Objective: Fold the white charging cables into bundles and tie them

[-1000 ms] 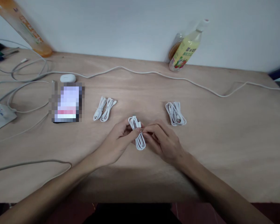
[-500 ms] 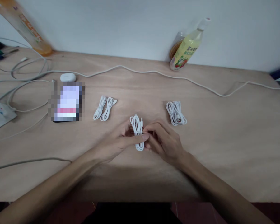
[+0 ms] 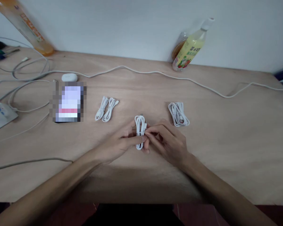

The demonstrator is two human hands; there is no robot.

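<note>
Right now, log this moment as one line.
left hand: holds coiled white cable | right hand: fingertips at its tie | phone: on table, left side

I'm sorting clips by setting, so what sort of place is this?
Probably a desk or simple workbench indoors, though home or office I cannot tell. A wooden tabletop meets a pale wall, and on it lie a phone and a long white cable.

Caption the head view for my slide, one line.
Left hand holds a coiled white cable over the desk as the right hand pinches at its side.
</note>
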